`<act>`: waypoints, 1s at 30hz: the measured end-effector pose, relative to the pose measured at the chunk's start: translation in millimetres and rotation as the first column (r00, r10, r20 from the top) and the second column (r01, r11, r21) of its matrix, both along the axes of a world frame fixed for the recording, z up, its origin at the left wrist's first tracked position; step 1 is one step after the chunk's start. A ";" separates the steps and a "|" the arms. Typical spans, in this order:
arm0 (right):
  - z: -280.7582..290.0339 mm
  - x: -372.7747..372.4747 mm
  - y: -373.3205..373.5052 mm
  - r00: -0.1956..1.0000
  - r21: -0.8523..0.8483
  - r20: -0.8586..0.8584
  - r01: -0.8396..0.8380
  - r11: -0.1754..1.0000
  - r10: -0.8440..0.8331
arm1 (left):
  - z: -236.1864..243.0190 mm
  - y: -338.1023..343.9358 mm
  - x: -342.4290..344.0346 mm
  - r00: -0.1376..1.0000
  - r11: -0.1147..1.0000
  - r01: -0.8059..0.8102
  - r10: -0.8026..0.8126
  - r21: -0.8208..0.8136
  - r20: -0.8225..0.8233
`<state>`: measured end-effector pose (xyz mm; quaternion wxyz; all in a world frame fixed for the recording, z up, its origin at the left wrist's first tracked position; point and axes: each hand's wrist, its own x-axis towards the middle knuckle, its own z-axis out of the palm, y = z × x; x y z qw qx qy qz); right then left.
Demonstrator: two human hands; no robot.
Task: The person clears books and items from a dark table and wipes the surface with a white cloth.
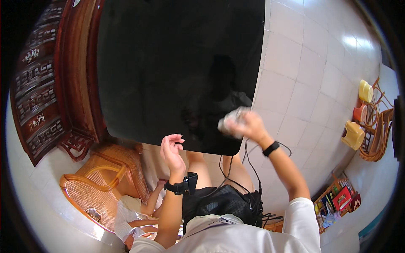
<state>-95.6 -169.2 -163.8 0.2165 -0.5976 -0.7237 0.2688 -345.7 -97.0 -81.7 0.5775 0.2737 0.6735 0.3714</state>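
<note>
A crumpled, whitish-grey cloth is bunched under my right hand, whose fingers are closed on it. It lies at the near right corner of a glossy black tabletop, though motion blurs it a little. My left hand is by the table's near edge, raised with loosely bent fingers apart and nothing in them. Black bands circle both wrists, and the left one carries a small black box. The tabletop mirrors a dark outline of my head and body.
Along the left side stands a carved dark wooden bench. A woven rattan chair and a seated person are at the lower left. Plastic stools and rattan furniture line the right wall, above a shelf of books. Black cables hang beside my legs.
</note>
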 end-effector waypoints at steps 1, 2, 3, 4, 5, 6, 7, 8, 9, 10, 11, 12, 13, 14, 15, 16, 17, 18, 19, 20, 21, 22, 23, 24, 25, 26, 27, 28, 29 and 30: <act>-3.8 14.5 24.6 0.934 0.046 -0.196 0.314 0.948 -0.300 | 0.3 0.3 1.6 1.000 1.000 0.004 -0.004 0.005 -0.010; -6.5 34.2 52.1 0.961 0.228 -0.050 0.276 0.934 -0.272 | 0.7 -1.0 2.7 1.000 1.000 0.006 -0.006 0.007 -0.012; -11.0 55.8 82.0 0.958 0.400 0.101 0.207 0.893 -0.267 | 2.7 0.2 4.6 1.000 1.000 0.010 -0.010 0.000 -0.013; -22.2 77.6 105.4 0.964 0.459 0.127 0.154 0.875 -0.236 | 1.6 2.0 8.5 1.000 1.000 0.013 -0.013 -0.007 -0.010; -35.7 103.2 130.7 0.951 0.465 0.117 0.203 0.862 -0.287 | 2.6 4.1 14.9 1.000 1.000 0.016 -0.016 -0.007 -0.007; -32.6 119.1 158.6 0.871 0.447 0.145 0.365 0.817 -0.469 | 6.8 6.7 20.3 1.000 1.000 0.021 -0.021 0.002 0.018; -23.6 135.6 186.6 0.755 0.437 0.177 0.515 0.738 -0.632 | 8.9 9.5 24.6 0.999 1.000 0.026 -0.027 0.015 0.045; -20.2 160.4 210.0 0.711 0.431 0.216 0.545 0.719 -0.669 | 5.1 9.8 30.3 0.996 0.998 0.065 -0.065 0.009 0.060; -9.4 167.7 228.8 0.676 0.429 0.235 0.573 0.699 -0.698 | 11.7 9.5 29.1 0.995 0.997 0.070 -0.071 0.018 0.065; 0.9 170.4 235.8 0.674 0.448 0.234 0.565 0.693 -0.701 | 13.1 12.1 29.1 0.992 0.994 0.097 -0.100 0.046 0.071; 5.4 168.6 240.4 0.681 0.458 0.168 0.586 0.669 -0.712 | 13.5 13.0 28.3 0.990 0.991 0.121 -0.125 0.058 0.064; 11.3 167.2 244.9 0.686 0.469 0.105 0.605 0.644 -0.720 | 13.1 14.4 27.9 0.990 0.991 0.117 -0.121 0.058 0.069; 11.9 154.1 235.3 0.678 0.511 0.086 0.599 0.616 -0.730 | 11.9 16.4 28.0 0.989 0.992 0.118 -0.121 0.050 0.079; 10.4 127.1 222.1 0.815 0.484 0.027 0.496 0.721 -0.580 | 12.5 19.3 21.7 0.991 0.993 0.112 -0.115 0.047 0.070; 8.0 106.6 203.1 0.934 0.562 0.113 0.221 0.797 -0.338 | 10.3 21.1 21.7 0.991 0.993 0.105 -0.109 0.051 0.082; 15.6 65.5 177.1 0.964 0.507 0.145 0.122 0.853 -0.224 | 9.6 23.9 18.0 0.993 0.995 0.083 -0.086 0.046 0.080; -1.2 42.3 144.0 0.984 0.385 0.173 -0.026 0.923 -0.045 | 7.8 25.9 20.1 0.993 0.997 0.069 -0.073 0.038 0.094; 25.5 6.9 134.9 0.979 0.205 -0.112 -0.146 0.968 0.171 | 6.5 31.2 13.2 0.994 0.997 0.056 -0.060 0.048 0.086; 26.8 -7.7 108.6 0.944 -0.201 -0.259 -0.259 0.945 0.204 | 6.2 36.6 17.1 0.994 0.998 0.048 -0.052 0.048 0.097; 24.5 -16.7 85.9 0.932 -0.029 -0.126 -0.344 0.938 0.338 | 5.6 38.6 25.6 0.993 0.999 0.036 -0.040 0.039 0.108; 20.0 -24.0 74.6 0.896 0.132 0.017 -0.442 0.887 0.444 | 5.8 41.7 30.9 0.992 0.999 0.030 -0.034 0.039 0.120; 12.8 -26.4 76.9 0.883 0.198 0.050 -0.467 0.862 0.467 | 5.3 46.2 33.8 0.994 0.999 -0.002 -0.004 0.046 0.112; 9.4 -25.0 83.3 0.869 0.259 0.081 -0.491 0.831 0.488 | 3.9 50.5 36.0 0.994 0.998 -0.034 0.029 0.049 0.103; 4.1 -15.6 96.5 0.835 0.246 0.099 -0.548 0.800 0.542 | 3.4 54.0 36.2 0.994 0.997 -0.053 0.047 0.058 0.095; -7.0 -3.5 108.7 0.851 0.241 0.102 -0.524 0.817 0.515 | 1.6 55.7 36.1 0.993 0.995 -0.084 0.079 0.054 0.093; -1.5 11.6 136.4 0.919 0.243 0.134 -0.392 0.887 0.370 | 2.8 55.7 29.9 0.992 0.992 -0.113 0.109 0.060 0.071; -4.3 35.3 170.9 0.962 0.213 0.125 -0.264 0.941 0.242 | 3.7 56.5 29.5 0.989 0.987 -0.141 0.137 0.073 0.059; -23.0 72.8 203.6 0.996 0.270 0.005 -0.089 0.959 0.091 | 3.9 57.4 35.2 0.982 0.981 -0.184 0.182 0.056 0.044; -10.3 100.8 238.1 0.967 0.471 0.225 0.000 0.882 -0.120 | 3.4 58.9 35.6 0.969 0.968 -0.245 0.245 0.049 0.023; -15.7 140.9 267.2 0.929 0.531 0.217 0.146 0.835 -0.301 | 2.7 60.6 45.2 0.961 0.962 -0.272 0.269 0.036 0.054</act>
